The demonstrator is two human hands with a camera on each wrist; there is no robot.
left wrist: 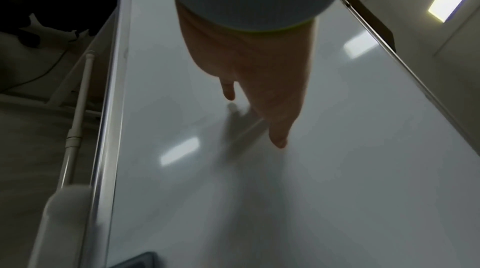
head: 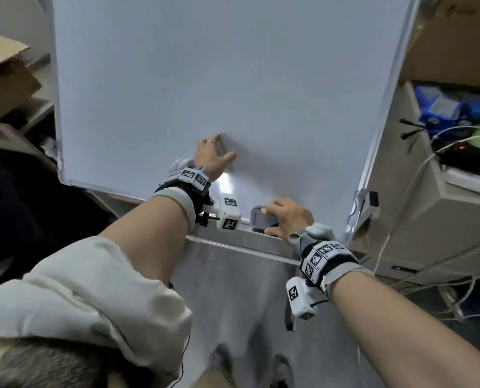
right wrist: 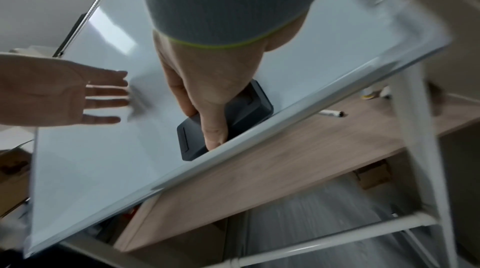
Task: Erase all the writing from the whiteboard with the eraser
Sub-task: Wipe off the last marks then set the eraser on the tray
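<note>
The whiteboard (head: 205,79) fills the middle of the head view, and I see no writing on the part that shows. My left hand (head: 213,155) lies flat against its lower middle with straight fingers (left wrist: 279,139) touching the surface. My right hand (head: 289,217) grips a dark grey eraser (head: 259,219) and holds it against the board right at the bottom frame. In the right wrist view my fingers (right wrist: 215,135) curl round the eraser (right wrist: 246,112), and my left hand (right wrist: 64,92) is spread open to its left.
A wooden ledge (right wrist: 259,170) runs under the board, with a marker (right wrist: 332,113) lying on it. A white stand tube (head: 241,249) crosses below. Cardboard boxes (head: 3,74) stand at the left. At the right is a shelf with blue items (head: 451,107) and cables.
</note>
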